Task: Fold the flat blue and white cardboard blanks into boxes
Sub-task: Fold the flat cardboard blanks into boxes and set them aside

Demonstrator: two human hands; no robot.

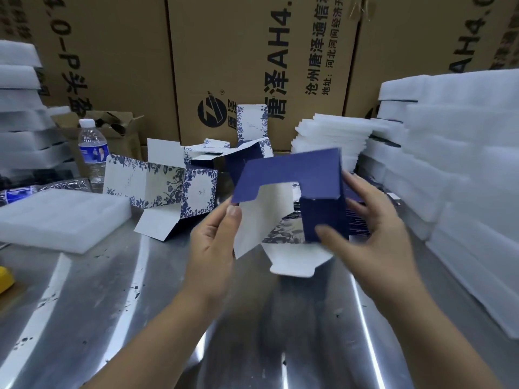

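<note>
- Blue and white cardboard blank (292, 169) was held up over the middle of the shiny metal bench (112, 304), already bent partly into a box shape.
- Its big blue panel pointed up and away, and its white inside faced the person.
- At the near left, the left hand (213, 245) pinched a white flap of the blank between its thumb and fingers (233, 216).
- On the other side, the right hand (373, 231) gripped the dark blue side panel, thumb in front and fingers (354, 179) curled round the back.
- One white flap with round corners hung down low; I could not tell if it touched the bench.
- Behind the left hand, a half-folded box (174, 189) lay on the bench with its flaps open.
- Left of that box, a water bottle (92, 153) stood upright.
- Near the left edge, a white foam tray (61, 217) lay flat on the bench.
- Tall foam stacks (463, 164) stood on the right.
- Big brown cartons (252, 51) with printed letters stood at the back.
</note>
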